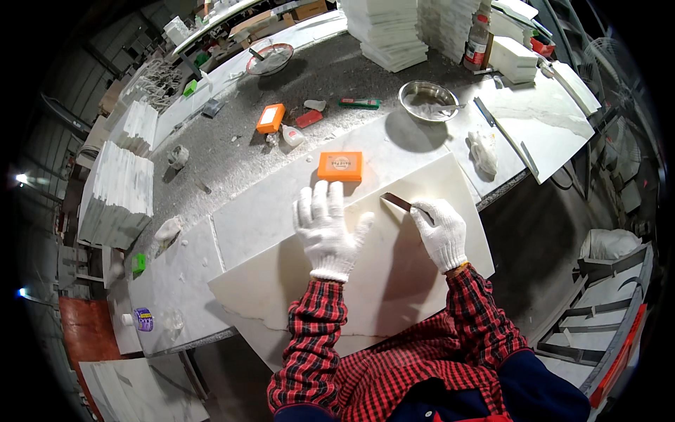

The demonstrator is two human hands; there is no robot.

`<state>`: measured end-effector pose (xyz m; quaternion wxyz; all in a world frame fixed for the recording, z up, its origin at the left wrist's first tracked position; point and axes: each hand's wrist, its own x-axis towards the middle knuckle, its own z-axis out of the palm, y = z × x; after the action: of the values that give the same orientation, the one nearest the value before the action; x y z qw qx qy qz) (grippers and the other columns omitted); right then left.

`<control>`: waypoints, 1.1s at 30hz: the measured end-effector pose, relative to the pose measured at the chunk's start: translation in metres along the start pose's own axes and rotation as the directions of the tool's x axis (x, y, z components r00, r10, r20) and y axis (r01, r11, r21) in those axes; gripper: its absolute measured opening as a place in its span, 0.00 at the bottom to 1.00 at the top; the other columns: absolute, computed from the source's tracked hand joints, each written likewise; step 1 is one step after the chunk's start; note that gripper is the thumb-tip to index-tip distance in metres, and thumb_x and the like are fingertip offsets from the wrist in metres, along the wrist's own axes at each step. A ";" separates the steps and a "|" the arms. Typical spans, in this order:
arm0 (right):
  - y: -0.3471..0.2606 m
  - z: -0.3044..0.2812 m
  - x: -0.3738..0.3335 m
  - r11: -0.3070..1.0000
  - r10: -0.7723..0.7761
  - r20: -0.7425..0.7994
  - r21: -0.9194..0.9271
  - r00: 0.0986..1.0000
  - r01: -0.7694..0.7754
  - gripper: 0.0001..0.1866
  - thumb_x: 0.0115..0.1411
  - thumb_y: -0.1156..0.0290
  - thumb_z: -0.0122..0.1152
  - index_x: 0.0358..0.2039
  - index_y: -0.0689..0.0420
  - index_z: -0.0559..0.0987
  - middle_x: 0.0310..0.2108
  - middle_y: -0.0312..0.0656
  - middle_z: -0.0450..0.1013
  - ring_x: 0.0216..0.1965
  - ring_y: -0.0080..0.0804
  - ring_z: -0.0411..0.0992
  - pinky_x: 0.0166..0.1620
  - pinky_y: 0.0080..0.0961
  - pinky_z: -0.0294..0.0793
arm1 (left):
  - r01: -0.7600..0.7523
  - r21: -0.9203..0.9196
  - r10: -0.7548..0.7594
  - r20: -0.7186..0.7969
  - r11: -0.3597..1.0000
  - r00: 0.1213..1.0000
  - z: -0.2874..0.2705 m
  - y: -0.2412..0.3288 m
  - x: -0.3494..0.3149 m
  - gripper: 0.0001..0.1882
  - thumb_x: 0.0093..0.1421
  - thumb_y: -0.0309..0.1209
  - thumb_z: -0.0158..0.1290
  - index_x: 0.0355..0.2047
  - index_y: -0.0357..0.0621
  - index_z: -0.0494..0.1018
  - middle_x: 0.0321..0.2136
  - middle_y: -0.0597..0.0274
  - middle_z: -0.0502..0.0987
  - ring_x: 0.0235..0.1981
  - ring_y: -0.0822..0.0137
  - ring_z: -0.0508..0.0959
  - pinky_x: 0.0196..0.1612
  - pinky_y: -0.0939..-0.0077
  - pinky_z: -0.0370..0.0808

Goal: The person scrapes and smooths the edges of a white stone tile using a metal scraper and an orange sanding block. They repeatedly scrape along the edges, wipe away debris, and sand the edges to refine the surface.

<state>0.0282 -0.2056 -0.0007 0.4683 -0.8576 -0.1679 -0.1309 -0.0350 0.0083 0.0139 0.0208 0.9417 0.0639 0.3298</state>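
A pale stone slab point(365, 302) with a thin grey vein lies slantwise before me on the bench. My left hand point(328, 235), in a white knitted glove, is over its far edge with fingers stretched out and nothing gripped. Also gloved, my right hand point(443, 233) pinches a narrow dark scraper blade point(395, 201), whose tip points left at the slab's surface. Just beyond my left fingertips sits an orange box point(339, 167) with a pale label. Whether the left palm touches the slab, I cannot tell.
A metal bowl point(427, 102) holds pale material and a tool. Near it lies a crumpled plastic bag point(483, 153). Farther back are a second orange box point(271, 119), a red block point(309, 119) and a rimmed bowl point(270, 59). Stacked tiles point(119, 193) stand left; a bottle point(477, 42) stands behind.
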 end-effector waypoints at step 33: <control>-0.034 0.046 -0.010 0.945 -0.166 0.141 -0.259 0.976 0.198 0.20 0.64 0.63 0.61 0.57 0.32 0.79 0.25 0.38 0.77 0.24 0.43 0.77 0.26 0.41 0.75 | 0.189 0.144 -0.202 0.079 0.971 0.976 0.014 -0.080 -0.007 0.22 0.61 0.43 0.57 0.15 0.43 0.78 0.21 0.54 0.79 0.31 0.51 0.80 0.47 0.54 0.74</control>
<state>0.0083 -0.1509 -0.0029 0.3213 -0.9007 -0.2540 -0.1446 -0.0399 0.0870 -0.0078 -0.0080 0.9443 0.1778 0.2769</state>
